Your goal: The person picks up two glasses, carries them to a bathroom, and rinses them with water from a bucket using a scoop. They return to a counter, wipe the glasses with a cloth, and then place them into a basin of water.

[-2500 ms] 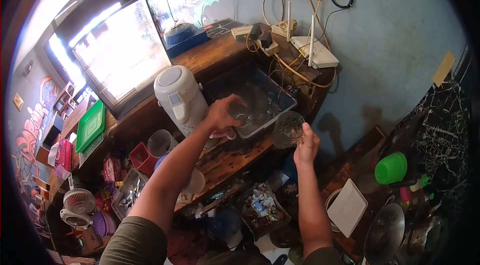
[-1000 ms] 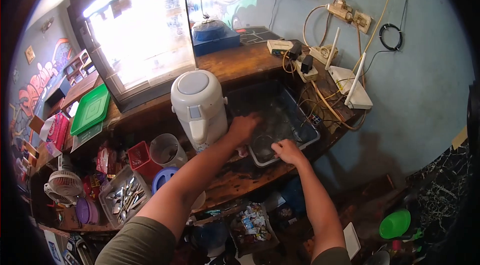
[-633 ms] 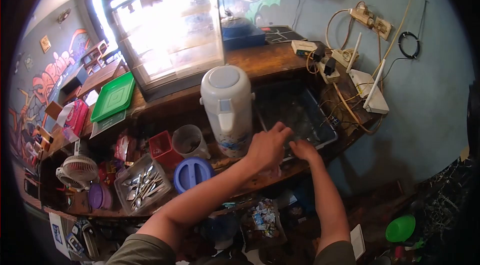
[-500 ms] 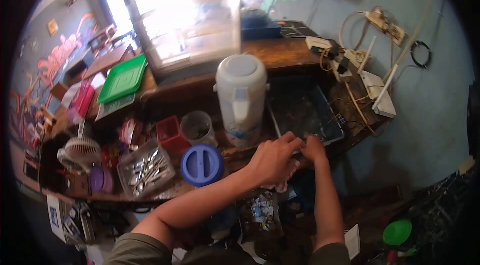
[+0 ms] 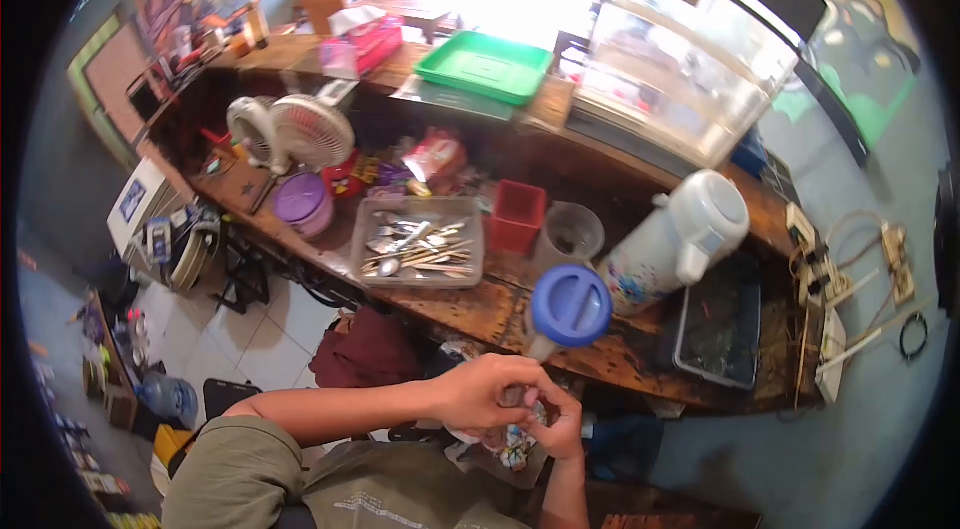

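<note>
My left hand (image 5: 488, 391) and my right hand (image 5: 560, 421) meet in front of my body, below the blue-lidded jug (image 5: 570, 306). Both have their fingers curled together around something small and pinkish, too hidden to make out. Beneath them, scraps of crumpled litter (image 5: 516, 451) show in part. On the wooden counter, a clear tray (image 5: 418, 279) holds several spoons and other cutlery. A red square container (image 5: 517, 217) and a clear tub (image 5: 570, 232) stand between that tray and the white pump flask (image 5: 705, 214).
A dark basin (image 5: 718, 329) lies right of the flask, near cables and power strips (image 5: 815, 259). Fans (image 5: 312, 132) and a purple-lidded tub (image 5: 303, 204) stand at the left. A green tray (image 5: 486, 66) and a glass case (image 5: 680, 59) sit on the raised ledge.
The view has swung left and down toward the counter and floor. My hands have moved from the basin's edge to close before my body, still together.
</note>
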The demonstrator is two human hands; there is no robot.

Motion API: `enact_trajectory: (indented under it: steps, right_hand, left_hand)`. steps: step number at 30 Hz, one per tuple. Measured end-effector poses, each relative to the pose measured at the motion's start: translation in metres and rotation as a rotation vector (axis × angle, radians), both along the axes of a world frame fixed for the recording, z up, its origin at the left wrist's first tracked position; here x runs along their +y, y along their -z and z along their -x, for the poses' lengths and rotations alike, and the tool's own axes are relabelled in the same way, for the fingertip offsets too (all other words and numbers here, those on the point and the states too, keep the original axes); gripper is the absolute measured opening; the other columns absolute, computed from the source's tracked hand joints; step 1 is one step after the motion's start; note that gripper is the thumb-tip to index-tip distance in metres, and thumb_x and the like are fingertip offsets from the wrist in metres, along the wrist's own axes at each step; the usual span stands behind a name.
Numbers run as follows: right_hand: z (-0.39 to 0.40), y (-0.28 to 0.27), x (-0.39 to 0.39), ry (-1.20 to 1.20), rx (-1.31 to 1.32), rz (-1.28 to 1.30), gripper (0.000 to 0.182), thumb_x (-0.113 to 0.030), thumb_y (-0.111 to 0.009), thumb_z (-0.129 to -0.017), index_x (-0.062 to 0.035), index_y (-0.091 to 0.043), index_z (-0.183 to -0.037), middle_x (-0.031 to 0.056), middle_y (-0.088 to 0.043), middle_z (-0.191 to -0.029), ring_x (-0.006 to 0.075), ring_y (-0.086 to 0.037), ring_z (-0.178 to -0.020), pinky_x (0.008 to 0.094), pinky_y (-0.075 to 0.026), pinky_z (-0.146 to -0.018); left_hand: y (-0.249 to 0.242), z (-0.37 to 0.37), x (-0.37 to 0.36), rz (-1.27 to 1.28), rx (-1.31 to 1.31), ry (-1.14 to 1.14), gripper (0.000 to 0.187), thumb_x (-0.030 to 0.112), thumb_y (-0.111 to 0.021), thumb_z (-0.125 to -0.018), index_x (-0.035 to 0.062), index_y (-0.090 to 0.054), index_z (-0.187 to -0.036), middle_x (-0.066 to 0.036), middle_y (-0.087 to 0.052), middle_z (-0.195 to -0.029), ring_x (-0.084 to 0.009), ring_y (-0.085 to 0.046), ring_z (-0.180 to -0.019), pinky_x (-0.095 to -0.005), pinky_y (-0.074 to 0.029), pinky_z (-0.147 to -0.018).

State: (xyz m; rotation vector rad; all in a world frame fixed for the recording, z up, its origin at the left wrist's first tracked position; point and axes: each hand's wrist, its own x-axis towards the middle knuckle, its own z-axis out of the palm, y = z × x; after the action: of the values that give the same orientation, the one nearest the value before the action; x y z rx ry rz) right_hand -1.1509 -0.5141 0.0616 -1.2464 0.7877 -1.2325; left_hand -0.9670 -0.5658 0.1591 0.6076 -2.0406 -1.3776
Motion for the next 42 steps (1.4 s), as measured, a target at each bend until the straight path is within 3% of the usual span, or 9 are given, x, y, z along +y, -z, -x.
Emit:
enact_trajectory:
  steps: [4, 12, 15, 17, 19, 23, 29, 33, 42]
  right_hand:
    - [-0.038, -0.022, -0.02, -0.127, 0.324, 0.117, 0.015, -0.003, -0.072, -0.072, 0.0022, -0.063, -0.082, 0.0018, -0.061, -0.079, 0.0112, -0.054, -0.069, 0.0254, -0.043, -0.066]
    - [-0.178, -0.066, -0.009, -0.241, 0.467, 0.122, 0.008, -0.006, -0.067, -0.08, -0.0002, -0.066, -0.087, 0.0046, -0.061, -0.076, 0.0077, -0.057, -0.064, 0.0231, -0.045, -0.057]
    - [-0.243, -0.071, 0.018, -0.267, 0.525, 0.126, 0.028, -0.015, -0.072, -0.076, -0.0051, -0.062, -0.1, 0.0048, -0.061, -0.078, 0.0095, -0.057, -0.066, 0.0249, -0.045, -0.058]
    - [-0.295, -0.081, 0.04, -0.229, 0.521, 0.35, 0.049, -0.025, -0.082, -0.065, -0.0088, -0.057, -0.104, 0.0039, -0.058, -0.075, 0.0128, -0.057, -0.066, 0.0277, -0.045, -0.058]
    - [-0.34, -0.082, 0.057, -0.25, 0.578, 0.409, 0.048, -0.025, -0.082, -0.064, -0.0089, -0.057, -0.102, 0.0038, -0.057, -0.075, 0.0155, -0.057, -0.064, 0.0286, -0.046, -0.058]
    - [-0.399, -0.083, 0.075, -0.419, 0.655, 0.474, 0.028, -0.016, -0.075, -0.072, -0.0061, -0.062, -0.094, 0.0054, -0.056, -0.081, 0.0228, -0.057, -0.064, 0.0306, -0.047, -0.059]
    - [-0.442, -0.096, 0.069, -0.495, 0.651, 0.688, 0.016, -0.011, -0.054, -0.089, 0.0004, -0.063, -0.095, 0.0108, -0.06, -0.101, 0.0262, -0.058, -0.092, 0.0321, -0.045, -0.081]
    - [-0.436, -0.097, 0.066, -0.535, 0.528, 0.439, 0.019, -0.012, -0.051, -0.091, 0.0026, -0.062, -0.096, 0.0134, -0.06, -0.098, 0.0264, -0.059, -0.09, 0.0312, -0.046, -0.078]
    - [-0.363, -0.087, 0.041, -0.194, 0.551, 0.114, 0.015, -0.015, -0.046, -0.096, -0.0011, -0.052, -0.1, 0.0106, -0.06, -0.074, 0.0159, -0.059, -0.067, 0.029, -0.045, -0.063]
  left_hand:
    - [-0.007, -0.07, 0.022, 0.099, -0.072, -0.199, 0.031, 0.014, -0.073, -0.072, 0.0091, -0.06, -0.1, -0.005, -0.054, -0.081, -0.0231, -0.058, -0.08, -0.0338, -0.046, -0.069]
    - [0.003, -0.23, 0.096, 0.217, -0.312, -0.615, 0.025, 0.011, -0.068, -0.068, 0.0088, -0.053, -0.088, -0.006, -0.055, -0.087, -0.0282, -0.06, -0.078, -0.0373, -0.047, -0.063]
    - [0.008, -0.292, 0.127, 0.467, -0.283, -0.77, 0.018, 0.005, -0.066, -0.07, 0.0063, -0.057, -0.085, -0.006, -0.063, -0.095, -0.0243, -0.062, -0.083, -0.0327, -0.049, -0.068]
    - [0.011, -0.33, 0.153, 0.351, -0.245, -0.814, 0.018, 0.004, -0.066, -0.071, 0.0053, -0.058, -0.088, -0.007, -0.063, -0.095, -0.024, -0.062, -0.084, -0.0327, -0.049, -0.07]
    - [0.002, -0.364, 0.179, 0.122, -0.19, -0.899, 0.018, 0.001, -0.064, -0.075, 0.0022, -0.061, -0.092, -0.01, -0.064, -0.094, -0.0235, -0.063, -0.083, -0.0316, -0.049, -0.073]
    - [0.01, -0.424, 0.211, 0.214, -0.099, -0.991, 0.011, 0.004, -0.061, -0.081, 0.002, -0.066, -0.091, -0.009, -0.064, -0.09, -0.02, -0.062, -0.08, -0.0277, -0.049, -0.068]
    - [0.001, -0.469, 0.229, 0.055, -0.125, -1.006, 0.013, 0.013, -0.061, -0.086, 0.0008, -0.065, -0.09, -0.008, -0.063, -0.078, -0.0147, -0.059, -0.059, -0.0278, -0.046, -0.054]
    - [-0.024, -0.467, 0.227, -0.038, -0.29, -0.828, 0.027, 0.027, -0.067, -0.081, 0.0049, -0.056, -0.093, -0.011, -0.062, -0.076, -0.0293, -0.061, -0.069, -0.0331, -0.047, -0.059]
    - [0.004, -0.421, 0.144, 0.159, -0.312, -0.636, 0.023, 0.022, -0.07, -0.078, 0.0043, -0.06, -0.089, -0.008, -0.064, -0.085, -0.0215, -0.063, -0.072, -0.0309, -0.051, -0.061]
